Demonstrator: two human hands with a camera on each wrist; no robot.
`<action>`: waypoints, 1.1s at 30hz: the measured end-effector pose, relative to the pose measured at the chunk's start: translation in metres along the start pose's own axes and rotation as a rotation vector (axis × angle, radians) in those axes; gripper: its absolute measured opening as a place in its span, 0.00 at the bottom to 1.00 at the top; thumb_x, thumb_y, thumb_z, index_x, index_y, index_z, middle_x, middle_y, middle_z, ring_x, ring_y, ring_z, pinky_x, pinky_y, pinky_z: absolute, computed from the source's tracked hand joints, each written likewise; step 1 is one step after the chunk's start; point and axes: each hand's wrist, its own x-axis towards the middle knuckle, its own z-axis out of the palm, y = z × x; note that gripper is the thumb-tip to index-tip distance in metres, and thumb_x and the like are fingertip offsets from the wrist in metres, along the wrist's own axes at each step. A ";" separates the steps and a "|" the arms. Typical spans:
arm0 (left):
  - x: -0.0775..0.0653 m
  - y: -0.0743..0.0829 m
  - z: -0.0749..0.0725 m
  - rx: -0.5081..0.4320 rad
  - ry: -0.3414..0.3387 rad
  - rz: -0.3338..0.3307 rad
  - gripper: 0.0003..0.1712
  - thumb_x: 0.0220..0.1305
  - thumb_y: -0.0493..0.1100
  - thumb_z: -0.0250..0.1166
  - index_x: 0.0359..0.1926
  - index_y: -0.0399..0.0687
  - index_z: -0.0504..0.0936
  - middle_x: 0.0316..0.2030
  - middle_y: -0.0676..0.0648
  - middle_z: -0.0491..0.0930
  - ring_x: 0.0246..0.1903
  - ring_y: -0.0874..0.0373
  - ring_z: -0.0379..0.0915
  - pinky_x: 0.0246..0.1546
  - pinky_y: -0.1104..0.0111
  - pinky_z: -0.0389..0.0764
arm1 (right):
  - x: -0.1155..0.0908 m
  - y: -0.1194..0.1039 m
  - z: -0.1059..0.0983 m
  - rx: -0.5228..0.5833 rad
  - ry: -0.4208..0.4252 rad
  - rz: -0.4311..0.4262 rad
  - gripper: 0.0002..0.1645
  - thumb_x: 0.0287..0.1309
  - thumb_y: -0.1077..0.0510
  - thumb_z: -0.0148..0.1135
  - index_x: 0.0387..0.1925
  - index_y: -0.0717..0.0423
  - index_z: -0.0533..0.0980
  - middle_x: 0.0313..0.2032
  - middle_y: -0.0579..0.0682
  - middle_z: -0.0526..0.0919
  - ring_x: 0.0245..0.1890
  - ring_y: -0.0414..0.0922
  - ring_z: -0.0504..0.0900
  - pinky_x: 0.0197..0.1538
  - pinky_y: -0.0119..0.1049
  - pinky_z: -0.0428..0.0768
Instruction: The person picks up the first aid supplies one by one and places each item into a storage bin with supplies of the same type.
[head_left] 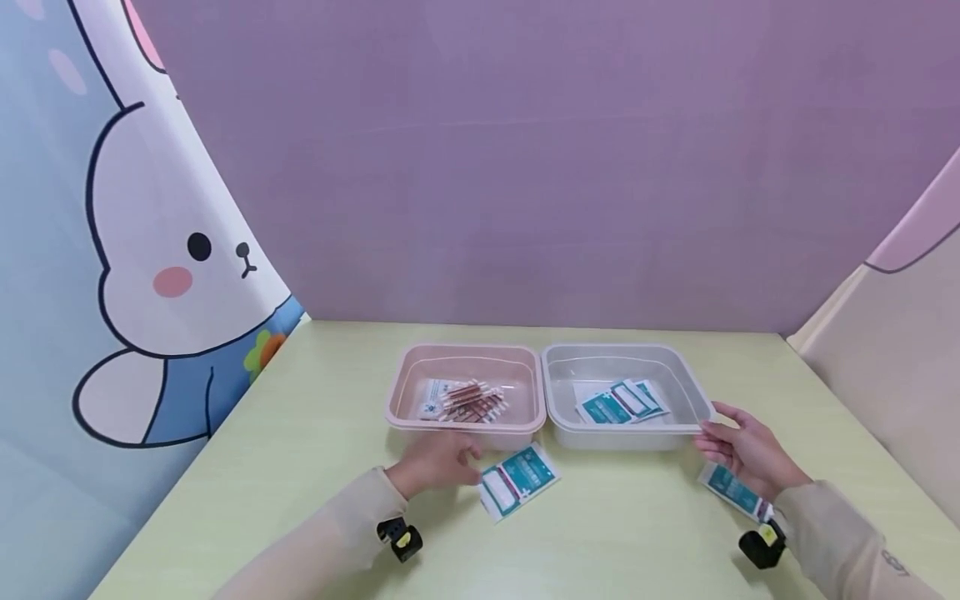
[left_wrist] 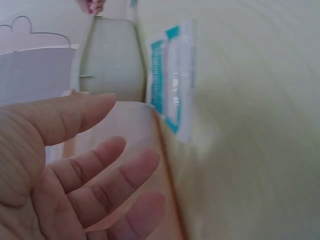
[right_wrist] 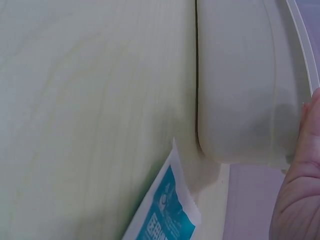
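My left hand (head_left: 438,461) is in front of the pink plastic bin (head_left: 465,437), fingers loosely bent and holding nothing; the left wrist view shows its fingers (left_wrist: 120,170) apart. Close to its fingertips, a teal-and-white packet (head_left: 521,481) lies on the table. My right hand (head_left: 750,454) pinches the front right corner of the white plastic bin (head_left: 630,438) between thumb and fingers. Under the right wrist lies another teal-and-white packet (head_left: 735,492), partly hidden by the hand. Several similar packets (head_left: 622,402) are inside the white bin.
In the pink bin lie several brown-and-white swab sticks (head_left: 476,402) and a white-and-blue packet (head_left: 432,398). The two bins stand side by side on the pale wooden table (head_left: 615,533). Behind the table rises a purple backdrop (head_left: 540,183), with a rabbit-print cloth (head_left: 150,250) at left.
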 end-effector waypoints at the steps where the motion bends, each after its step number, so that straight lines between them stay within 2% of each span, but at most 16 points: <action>1: 0.001 -0.001 0.002 0.022 0.008 0.009 0.15 0.46 0.39 0.75 0.36 0.40 0.84 0.30 0.48 0.84 0.26 0.61 0.73 0.30 0.69 0.74 | 0.000 0.000 0.000 0.001 0.001 0.000 0.26 0.70 0.62 0.53 0.64 0.56 0.56 0.30 0.48 0.86 0.30 0.42 0.87 0.38 0.32 0.83; 8: 0.007 0.000 0.009 0.083 0.015 0.030 0.17 0.43 0.39 0.76 0.37 0.38 0.84 0.25 0.51 0.81 0.21 0.63 0.67 0.28 0.71 0.71 | 0.001 0.002 -0.001 0.007 -0.002 -0.005 0.23 0.70 0.63 0.53 0.61 0.53 0.58 0.30 0.48 0.86 0.31 0.42 0.87 0.38 0.32 0.83; 11: 0.008 0.002 0.009 0.103 0.007 0.022 0.18 0.43 0.39 0.76 0.38 0.38 0.84 0.26 0.51 0.81 0.22 0.63 0.67 0.29 0.71 0.71 | 0.001 0.003 0.000 0.006 -0.002 -0.008 0.24 0.70 0.62 0.53 0.62 0.53 0.57 0.30 0.48 0.86 0.31 0.42 0.87 0.38 0.32 0.83; 16: 0.010 0.002 0.010 0.120 -0.029 -0.024 0.18 0.43 0.41 0.76 0.38 0.40 0.85 0.32 0.49 0.83 0.28 0.59 0.72 0.36 0.66 0.74 | 0.001 0.003 0.000 -0.007 0.005 -0.007 0.31 0.70 0.61 0.52 0.68 0.59 0.51 0.30 0.47 0.86 0.31 0.42 0.87 0.38 0.32 0.83; 19: 0.012 0.001 0.011 0.131 -0.044 -0.039 0.17 0.43 0.42 0.76 0.36 0.42 0.85 0.31 0.50 0.83 0.29 0.59 0.72 0.38 0.65 0.74 | 0.001 0.003 0.001 -0.014 0.005 -0.010 0.37 0.71 0.61 0.52 0.72 0.62 0.45 0.30 0.46 0.86 0.31 0.42 0.87 0.38 0.31 0.83; 24: 0.014 -0.002 0.018 0.137 -0.043 -0.056 0.16 0.40 0.45 0.77 0.32 0.46 0.84 0.27 0.55 0.79 0.28 0.61 0.69 0.36 0.67 0.72 | 0.001 0.003 0.001 -0.012 0.003 -0.008 0.39 0.71 0.61 0.52 0.72 0.62 0.43 0.31 0.47 0.86 0.31 0.42 0.87 0.38 0.31 0.82; 28: 0.015 -0.001 0.026 0.141 -0.049 -0.087 0.18 0.38 0.46 0.79 0.27 0.48 0.79 0.26 0.56 0.75 0.27 0.61 0.66 0.33 0.68 0.71 | 0.001 0.004 0.000 -0.012 0.004 -0.007 0.40 0.71 0.61 0.52 0.73 0.63 0.42 0.31 0.47 0.86 0.32 0.42 0.87 0.39 0.32 0.83; 33: 0.016 0.004 0.031 0.152 -0.049 -0.124 0.20 0.38 0.46 0.80 0.22 0.49 0.73 0.22 0.55 0.71 0.24 0.61 0.64 0.28 0.69 0.68 | 0.001 0.003 0.000 -0.005 0.004 -0.011 0.37 0.71 0.61 0.52 0.72 0.61 0.45 0.31 0.48 0.86 0.31 0.42 0.87 0.39 0.32 0.83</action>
